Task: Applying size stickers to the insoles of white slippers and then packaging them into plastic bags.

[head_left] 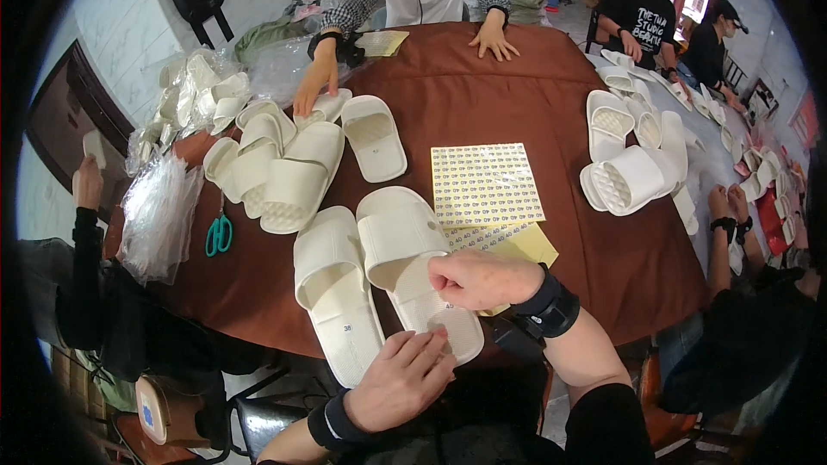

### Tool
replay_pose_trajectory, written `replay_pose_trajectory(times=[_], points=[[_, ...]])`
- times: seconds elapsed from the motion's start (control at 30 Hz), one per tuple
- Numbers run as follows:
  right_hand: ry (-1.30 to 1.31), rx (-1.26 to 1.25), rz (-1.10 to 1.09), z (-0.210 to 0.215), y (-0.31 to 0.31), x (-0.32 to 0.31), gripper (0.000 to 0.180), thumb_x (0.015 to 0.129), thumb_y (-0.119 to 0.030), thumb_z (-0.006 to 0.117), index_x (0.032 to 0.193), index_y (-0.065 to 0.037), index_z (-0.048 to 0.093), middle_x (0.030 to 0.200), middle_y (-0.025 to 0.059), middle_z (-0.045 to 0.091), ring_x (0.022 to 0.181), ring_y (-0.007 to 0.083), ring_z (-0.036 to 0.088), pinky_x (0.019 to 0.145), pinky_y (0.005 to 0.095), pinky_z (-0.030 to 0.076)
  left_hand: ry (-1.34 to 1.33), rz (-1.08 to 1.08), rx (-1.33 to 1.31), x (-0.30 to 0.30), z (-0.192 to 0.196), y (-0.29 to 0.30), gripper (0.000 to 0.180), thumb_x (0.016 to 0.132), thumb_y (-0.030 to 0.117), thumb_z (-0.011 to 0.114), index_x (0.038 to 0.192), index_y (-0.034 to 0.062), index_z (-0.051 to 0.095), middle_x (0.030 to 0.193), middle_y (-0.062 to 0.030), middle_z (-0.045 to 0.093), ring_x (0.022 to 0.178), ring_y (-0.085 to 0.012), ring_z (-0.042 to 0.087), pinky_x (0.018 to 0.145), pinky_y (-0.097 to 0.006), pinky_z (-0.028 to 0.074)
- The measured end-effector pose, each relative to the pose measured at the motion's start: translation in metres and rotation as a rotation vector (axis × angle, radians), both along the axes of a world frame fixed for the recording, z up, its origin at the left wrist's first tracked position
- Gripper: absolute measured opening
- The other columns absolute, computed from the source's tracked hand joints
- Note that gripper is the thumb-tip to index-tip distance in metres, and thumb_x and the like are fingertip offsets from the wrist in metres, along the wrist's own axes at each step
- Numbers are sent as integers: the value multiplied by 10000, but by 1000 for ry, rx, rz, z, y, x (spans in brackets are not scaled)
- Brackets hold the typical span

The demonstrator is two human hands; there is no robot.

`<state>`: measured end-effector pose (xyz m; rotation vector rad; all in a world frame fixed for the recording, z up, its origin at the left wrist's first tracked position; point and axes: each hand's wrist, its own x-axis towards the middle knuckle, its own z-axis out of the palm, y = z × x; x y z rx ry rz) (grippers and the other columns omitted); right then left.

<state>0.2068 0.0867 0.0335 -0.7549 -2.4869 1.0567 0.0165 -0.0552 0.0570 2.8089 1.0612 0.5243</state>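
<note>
Two white slide slippers lie side by side at the near edge of the brown table (482,103). My left hand (403,379) rests with fingers spread on the heel end of the right slipper (413,267). My right hand (482,280) is curled over that slipper's insole, fingertips pressed down on a small sticker. The left slipper (332,288) lies untouched and has a small sticker on its insole. A sheet of small printed stickers (485,182) lies just beyond my right hand, on top of yellow backing sheets (530,245).
A pile of white slippers (276,164) and teal scissors (219,234) sit at left, beside clear plastic bags (159,215). A person across the table touches a slipper (319,108). More slippers (629,164) lie at right, where other people sit.
</note>
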Motion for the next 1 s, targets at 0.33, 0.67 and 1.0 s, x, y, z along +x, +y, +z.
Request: replay_pose_trajectory(times=[0.33,0.67,1.0], points=[[-105,-7,55,4,-4,0,148,834,-115,596,884,-17,498,746,144,559,682,306,556,623,397,434,-190,251,5,-49,29,-6,274,731,36,721,995,38,649,1106,-133,653,984,-293,606,874,-401,448],[-247,126,30,28,-16,-6,93,879,-127,551,900,-39,575,817,169,610,786,368,602,696,419,474,-694,709,-59,-131,-11,13,226,800,-44,657,1018,-24,602,989,-113,566,817,-209,597,698,-301,503],[68,346,-224,45,38,-50,274,903,-204,581,1094,-8,587,1047,173,631,988,355,603,839,406,485,-696,398,-538,-177,-12,73,684,792,137,756,1380,13,429,1405,-119,456,973,-185,584,834,-290,506]])
